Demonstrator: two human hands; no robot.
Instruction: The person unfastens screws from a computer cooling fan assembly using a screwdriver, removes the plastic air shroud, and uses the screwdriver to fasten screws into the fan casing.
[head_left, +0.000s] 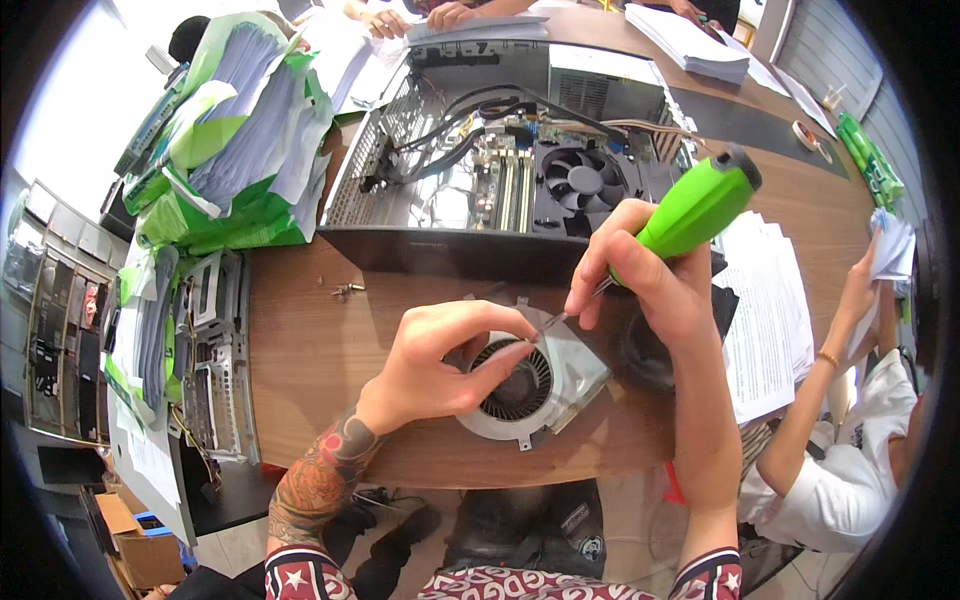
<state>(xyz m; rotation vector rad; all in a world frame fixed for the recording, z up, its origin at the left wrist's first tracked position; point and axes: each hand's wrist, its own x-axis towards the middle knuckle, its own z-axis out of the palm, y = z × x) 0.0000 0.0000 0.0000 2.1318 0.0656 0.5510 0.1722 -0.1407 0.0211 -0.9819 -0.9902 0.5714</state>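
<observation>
In my right hand [660,275] is a screwdriver [697,203] with a green handle and a dark end cap, its thin shaft slanting down to the left. The thumb and forefinger of my left hand [430,362] pinch together at the shaft's tip; whatever is between them is too small to make out. Under both hands a flat blower fan [577,372] with a silvery housing and dark blades lies on the wooden table [320,400]. A few small screws [348,290] rest to the left of it.
Beyond the fan stands an opened computer case [440,248] with a black cooling fan [585,178] inside. Green-wrapped paper stacks [230,215] and metal drive frames [222,370] are at the left. Loose papers [765,320] lie right; another person [850,440] sits beyond them.
</observation>
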